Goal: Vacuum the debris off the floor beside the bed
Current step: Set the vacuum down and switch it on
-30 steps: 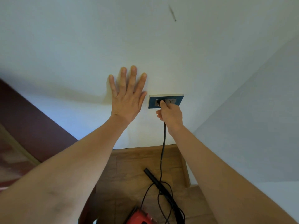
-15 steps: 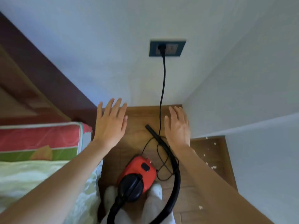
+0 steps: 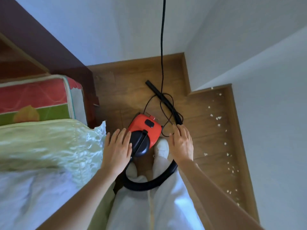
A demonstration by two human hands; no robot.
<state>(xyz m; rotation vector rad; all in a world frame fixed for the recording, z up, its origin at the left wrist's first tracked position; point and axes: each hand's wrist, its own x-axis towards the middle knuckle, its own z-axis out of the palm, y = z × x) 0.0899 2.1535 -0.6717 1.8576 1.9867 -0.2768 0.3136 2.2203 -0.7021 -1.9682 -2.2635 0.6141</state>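
Observation:
A small red and black vacuum cleaner (image 3: 146,128) sits on the wooden floor (image 3: 126,90) in front of my feet. Its black hose (image 3: 149,184) curves from the body around my legs to a thin black nozzle (image 3: 159,95) lying on the floor. A black power cord (image 3: 162,39) runs up the wall out of view. My left hand (image 3: 117,151) hovers open just left of the vacuum's black top. My right hand (image 3: 181,143) is open, fingertips at the hose near the nozzle's base. White debris bits (image 3: 218,118) are scattered on the floor at the right.
The bed (image 3: 41,143) with a pale green cover and a red and green mattress fills the left side. A dark wooden headboard (image 3: 54,53) stands against the white wall. A white wall corner (image 3: 189,90) juts out at the right, narrowing the floor strip.
My right hand has left the plug in the wall socket. Both hands have dropped from the wall to the vacuum, and my view has tilted down to the floor.

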